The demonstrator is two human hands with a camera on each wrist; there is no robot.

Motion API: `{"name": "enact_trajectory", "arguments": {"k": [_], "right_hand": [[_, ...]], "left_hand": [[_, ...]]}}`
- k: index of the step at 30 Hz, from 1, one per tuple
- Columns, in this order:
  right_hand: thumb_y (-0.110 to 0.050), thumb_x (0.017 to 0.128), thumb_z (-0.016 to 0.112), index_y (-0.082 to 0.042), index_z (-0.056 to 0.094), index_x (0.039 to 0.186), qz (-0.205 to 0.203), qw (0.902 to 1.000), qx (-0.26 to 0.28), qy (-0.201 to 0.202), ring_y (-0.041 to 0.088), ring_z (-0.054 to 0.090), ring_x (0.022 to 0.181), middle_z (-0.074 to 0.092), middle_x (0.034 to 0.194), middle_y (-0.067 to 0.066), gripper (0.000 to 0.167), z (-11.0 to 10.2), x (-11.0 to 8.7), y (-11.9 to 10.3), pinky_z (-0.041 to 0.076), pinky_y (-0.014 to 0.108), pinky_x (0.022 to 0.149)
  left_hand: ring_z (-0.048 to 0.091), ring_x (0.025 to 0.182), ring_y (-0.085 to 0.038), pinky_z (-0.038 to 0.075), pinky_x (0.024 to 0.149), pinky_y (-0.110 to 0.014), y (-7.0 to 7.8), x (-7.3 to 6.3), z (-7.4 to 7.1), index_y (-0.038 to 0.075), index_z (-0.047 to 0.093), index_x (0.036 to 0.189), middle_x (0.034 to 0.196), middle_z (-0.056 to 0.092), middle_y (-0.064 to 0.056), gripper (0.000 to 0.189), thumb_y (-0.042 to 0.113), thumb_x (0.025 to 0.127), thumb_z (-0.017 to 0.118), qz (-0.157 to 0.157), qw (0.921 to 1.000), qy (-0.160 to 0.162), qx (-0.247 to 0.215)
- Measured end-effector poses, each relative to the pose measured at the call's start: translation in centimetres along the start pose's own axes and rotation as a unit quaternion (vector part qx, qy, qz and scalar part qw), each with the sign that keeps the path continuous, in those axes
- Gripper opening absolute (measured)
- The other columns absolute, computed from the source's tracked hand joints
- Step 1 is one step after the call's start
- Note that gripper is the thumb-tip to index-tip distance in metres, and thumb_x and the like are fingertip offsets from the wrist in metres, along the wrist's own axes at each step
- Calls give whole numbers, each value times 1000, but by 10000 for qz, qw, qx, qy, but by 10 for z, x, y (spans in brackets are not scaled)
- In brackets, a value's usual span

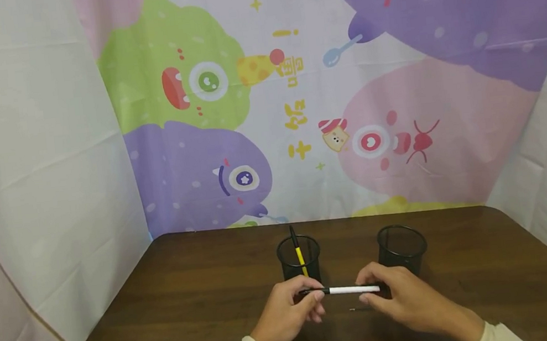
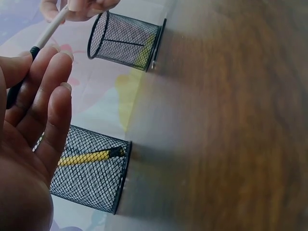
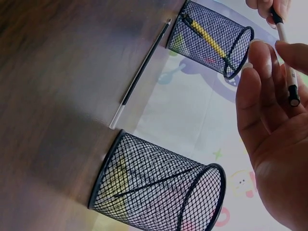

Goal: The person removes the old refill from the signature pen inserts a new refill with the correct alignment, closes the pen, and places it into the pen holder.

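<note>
A pen (image 1: 353, 290) with a white barrel and a black grip lies level between the two hands above the table. My left hand (image 1: 285, 308) pinches its black end between thumb and fingers. The white barrel's other end is pinched by my right hand (image 1: 409, 298); a black cap end shows beyond the fingers in the right wrist view. Below the hands, a pen refill (image 3: 139, 77) with dark ink and a clear end rests on the table. A yellow-and-black pen (image 1: 299, 255) leans in the left black mesh cup (image 1: 289, 271), behind my left hand.
A second black mesh cup (image 1: 402, 254) stands behind my right hand. A thin dark line shows through its mesh; whether it is an object is unclear. The brown wooden table (image 1: 191, 290) meets a cartoon-printed curtain (image 1: 315, 188) at the back, with white cloth at both sides.
</note>
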State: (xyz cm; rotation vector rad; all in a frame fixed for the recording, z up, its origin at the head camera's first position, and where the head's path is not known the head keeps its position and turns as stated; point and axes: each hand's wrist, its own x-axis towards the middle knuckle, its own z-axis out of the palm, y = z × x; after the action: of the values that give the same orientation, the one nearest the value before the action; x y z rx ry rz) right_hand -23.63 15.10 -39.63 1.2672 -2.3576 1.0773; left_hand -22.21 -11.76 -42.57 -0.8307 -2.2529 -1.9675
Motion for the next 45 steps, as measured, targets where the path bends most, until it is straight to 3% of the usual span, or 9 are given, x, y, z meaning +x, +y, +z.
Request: {"name": "enact_trajectory", "arguments": {"k": [18, 25, 33, 45], "right_hand": [[-16, 95, 71, -23, 67, 98, -199, 9992, -323, 124, 0, 56, 74, 62, 87, -18, 9, -2, 2, 1, 50, 22, 64], [-16, 97, 69, -21, 69, 98, -104, 9998, -148, 22, -1, 54, 69, 61, 83, -15, 5, -3, 0, 1, 49, 21, 59], [-19, 99, 66, -26, 67, 96, 14, 9999, 86, -139, -2, 55, 64, 61, 77, -11, 8, -4, 0, 0, 49, 22, 55], [-21, 102, 61, -22, 69, 96, 372, 9970, 475, -476, 8, 63, 66, 63, 78, -7, 10, -6, -1, 1, 54, 25, 57]], "left_hand": [[68, 62, -14, 60, 60, -38, 3, 2, 1, 5, 69, 103, 75, 69, -7, 8, 10, 97, 67, -25, 10000, -16, 80], [68, 62, -14, 60, 60, -37, 1, 3, 2, 5, 69, 103, 75, 69, -8, 8, 10, 98, 66, 47, 9999, -62, 95], [68, 62, -14, 60, 60, -39, 3, 1, 2, 5, 69, 102, 74, 69, -8, 8, 11, 97, 68, 12, 9999, -44, 160], [68, 63, -14, 60, 60, -36, 1, 1, 2, 5, 69, 103, 75, 69, -9, 9, 11, 97, 67, 70, 9999, -58, 126]]}}
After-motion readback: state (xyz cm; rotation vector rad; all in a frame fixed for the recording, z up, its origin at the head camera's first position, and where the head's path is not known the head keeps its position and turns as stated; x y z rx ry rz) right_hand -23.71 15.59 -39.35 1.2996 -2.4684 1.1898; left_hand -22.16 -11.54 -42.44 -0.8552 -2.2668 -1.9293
